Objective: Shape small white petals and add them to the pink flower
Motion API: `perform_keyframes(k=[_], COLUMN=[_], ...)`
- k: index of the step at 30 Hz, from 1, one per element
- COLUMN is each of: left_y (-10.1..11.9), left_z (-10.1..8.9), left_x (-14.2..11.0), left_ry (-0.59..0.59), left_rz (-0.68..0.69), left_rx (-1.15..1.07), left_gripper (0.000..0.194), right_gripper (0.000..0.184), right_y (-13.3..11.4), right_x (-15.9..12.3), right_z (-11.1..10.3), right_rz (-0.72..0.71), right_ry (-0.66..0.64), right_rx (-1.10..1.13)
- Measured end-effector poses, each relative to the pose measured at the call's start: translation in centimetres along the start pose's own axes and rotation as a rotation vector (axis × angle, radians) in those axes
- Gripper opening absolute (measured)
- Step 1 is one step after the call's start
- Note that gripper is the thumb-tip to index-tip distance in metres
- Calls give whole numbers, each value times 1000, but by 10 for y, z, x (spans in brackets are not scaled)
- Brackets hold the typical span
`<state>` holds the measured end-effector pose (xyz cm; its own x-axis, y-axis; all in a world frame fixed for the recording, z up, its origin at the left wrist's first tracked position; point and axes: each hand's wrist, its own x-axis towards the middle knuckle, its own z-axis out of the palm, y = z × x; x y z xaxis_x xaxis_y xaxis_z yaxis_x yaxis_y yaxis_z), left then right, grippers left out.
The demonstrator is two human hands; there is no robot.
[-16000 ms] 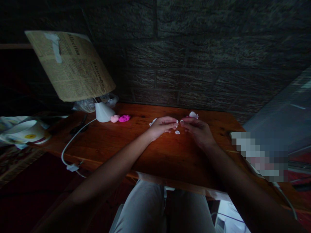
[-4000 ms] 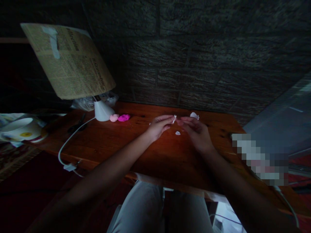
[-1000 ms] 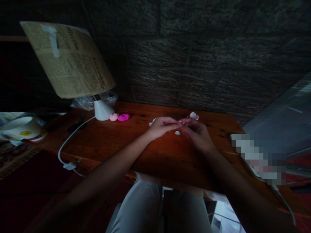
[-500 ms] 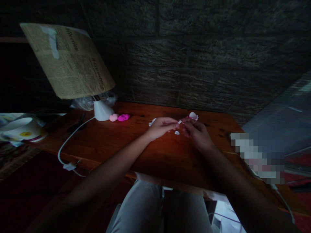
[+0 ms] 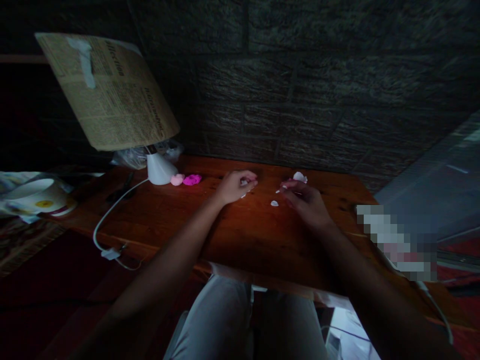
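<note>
While hands (image 5: 308,202) sit apart, white sliver (image 5: 278,191) between them, touching the right.

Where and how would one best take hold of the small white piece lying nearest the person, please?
I'd lightly pinch opposite edges of the small white piece between thumb and fingertip, coming from above on the person's side. It looks small and lies low on the table, so its edges seem the easiest purchase; the right hand is close by on its right.
</note>
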<state>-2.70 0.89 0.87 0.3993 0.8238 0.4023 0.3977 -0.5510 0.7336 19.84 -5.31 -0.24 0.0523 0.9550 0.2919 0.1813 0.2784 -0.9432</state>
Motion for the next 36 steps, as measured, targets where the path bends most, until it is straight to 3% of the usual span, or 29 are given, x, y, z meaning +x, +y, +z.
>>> perform_keyframes(k=[2, 7, 10, 13, 23, 30, 36], left_y=[-6, -14, -17, -18, -17, -12, -5], left_z=[-12, -17, -14, -13, -5, 1, 14], left_x=[0, -1, -2, -2, -2, -2, -2], left_ry=[24, -89, -78, -111, -158, -100, -89], left_rz=[-19, -56, -180, -216, -98, -8, 173], left_rx=[158, 397, 419, 345, 297, 395, 227], left_gripper=[20, 31, 41, 37, 47, 44, 24], right_gripper=[27, 14, 14, 18, 25, 12, 11], right_y=[5, 14, 14, 12, 5, 3, 11], right_x=[0, -1, 0, 2, 1, 0, 0], right_z=[-2, -5, -8, -12, -21, -14, -7], right_rz=[-68, -132, -156, -169, -224, -268, -253], right_ry=[-55, -153, -144, -176, -340, -257, -241], right_rx=[-109, -379, -535, -619, -621, -682, -744])
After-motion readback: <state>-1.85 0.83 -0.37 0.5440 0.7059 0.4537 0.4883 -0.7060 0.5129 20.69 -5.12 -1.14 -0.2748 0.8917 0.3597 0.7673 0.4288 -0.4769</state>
